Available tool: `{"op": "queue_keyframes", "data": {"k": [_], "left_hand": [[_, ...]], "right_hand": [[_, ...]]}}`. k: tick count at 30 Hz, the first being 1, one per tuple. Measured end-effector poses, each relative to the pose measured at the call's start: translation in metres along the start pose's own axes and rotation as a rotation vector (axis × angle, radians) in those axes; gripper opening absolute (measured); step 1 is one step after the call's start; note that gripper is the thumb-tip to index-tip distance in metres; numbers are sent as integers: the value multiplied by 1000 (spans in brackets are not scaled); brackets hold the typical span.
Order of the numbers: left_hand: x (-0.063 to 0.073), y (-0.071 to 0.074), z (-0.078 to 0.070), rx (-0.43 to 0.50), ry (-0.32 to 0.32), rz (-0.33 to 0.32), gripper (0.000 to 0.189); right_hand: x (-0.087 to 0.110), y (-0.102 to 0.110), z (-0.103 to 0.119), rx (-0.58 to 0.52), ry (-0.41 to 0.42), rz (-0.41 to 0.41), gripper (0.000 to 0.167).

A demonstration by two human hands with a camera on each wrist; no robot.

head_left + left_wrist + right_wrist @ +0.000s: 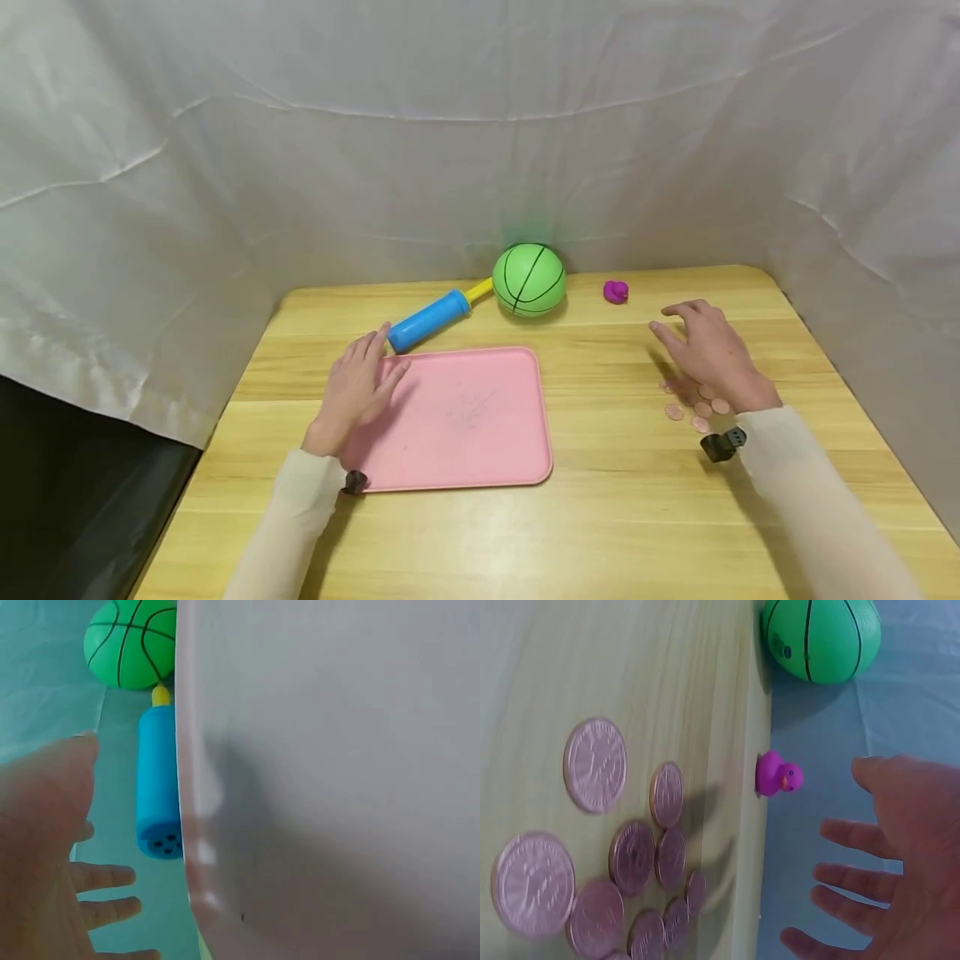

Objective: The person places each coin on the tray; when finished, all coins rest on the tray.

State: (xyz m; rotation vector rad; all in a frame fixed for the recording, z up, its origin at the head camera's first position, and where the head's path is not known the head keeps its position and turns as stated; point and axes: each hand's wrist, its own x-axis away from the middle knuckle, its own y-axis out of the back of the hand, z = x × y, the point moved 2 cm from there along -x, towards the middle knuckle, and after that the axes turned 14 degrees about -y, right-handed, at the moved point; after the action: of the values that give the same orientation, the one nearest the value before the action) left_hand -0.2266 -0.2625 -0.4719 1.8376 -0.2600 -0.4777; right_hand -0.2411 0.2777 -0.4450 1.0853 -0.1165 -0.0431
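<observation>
My left hand (pixel 356 387) hovers over the left side of a pink tray (pixel 510 467), its fingers spread and holding nothing. Just beyond its fingertips lies a blue pump (pixel 429 321) with a yellow rod, pointing toward a green ball (pixel 529 281) with black lines. On the right, my right hand (pixel 708 346) is held above a loose group of copper-coloured coins (pixel 702 409), fingers relaxed, nothing in them. The right wrist view shows several coins (pixel 595 765) lying flat, partly overlapping one another. A small magenta toy duck (pixel 616 292) sits beyond the right hand, near the table's back edge.
The wooden table (pixel 600 525) is enclosed by a pale cloth curtain (pixel 480 150) at the back and sides. The ball stands close to the curtain. A dark area (pixel 67 492) lies off the table's left edge.
</observation>
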Motion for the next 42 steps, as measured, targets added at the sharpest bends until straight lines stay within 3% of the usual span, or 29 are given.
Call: {"op": "queue_keyframes", "data": {"k": [11,20,22,29,32,36,42], "left_hand": [[20,3,10,36,82,78,80],[23,8,17,52,118,180,57],[23,2,28,83,103,193,53],[24,-42,89,178,56,194,56],[27,-45,100,232,60,221,60],[32,-41,103,268,38,251,64],[33,-29,87,359,-90,217,66]], "right_hand": [[7,0,-18,0,-43,50,62],[9,1,-25,-11,-48,50,59],[10,2,-26,-10,-52,49,59],[11,-2,-26,-11,-58,66,60],[12,-4,-26,-12,-61,74,61],[14,-4,-27,-14,-59,71,61],[14,-5,-29,-24,-52,58,61]]}}
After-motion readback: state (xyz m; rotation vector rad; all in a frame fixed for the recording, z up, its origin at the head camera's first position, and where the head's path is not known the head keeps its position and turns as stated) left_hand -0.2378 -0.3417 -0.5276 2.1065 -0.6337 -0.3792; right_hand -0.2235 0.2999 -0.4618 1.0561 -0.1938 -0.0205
